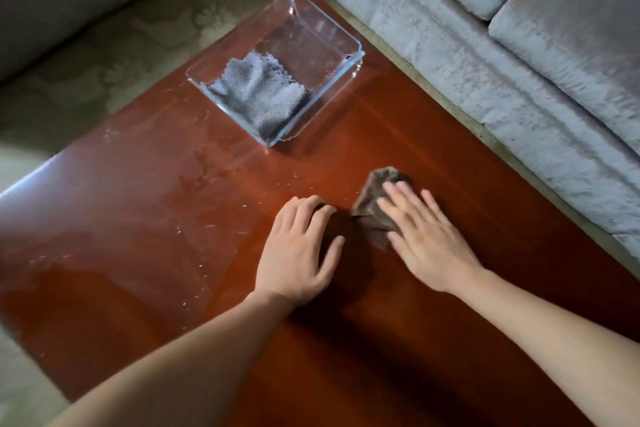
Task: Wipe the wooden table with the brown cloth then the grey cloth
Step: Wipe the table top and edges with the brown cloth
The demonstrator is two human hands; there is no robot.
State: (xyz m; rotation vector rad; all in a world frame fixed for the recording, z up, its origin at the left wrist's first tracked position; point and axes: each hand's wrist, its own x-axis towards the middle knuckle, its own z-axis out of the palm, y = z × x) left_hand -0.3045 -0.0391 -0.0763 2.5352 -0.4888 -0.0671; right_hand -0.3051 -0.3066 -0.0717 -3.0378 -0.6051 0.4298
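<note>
1 brown cloth under right hand (near edge), table stretching left

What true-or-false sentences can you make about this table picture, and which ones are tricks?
1. The grey cloth lies inside the clear container. True.
2. The right hand presses flat on the brown cloth. True.
3. The left hand holds the grey cloth. False: it rests low on the wooden table near the brown cloth, apart from the grey cloth.
4. The clear container stands on the sofa. False: it stands on the wooden table, and the sofa is beside the table.
</note>
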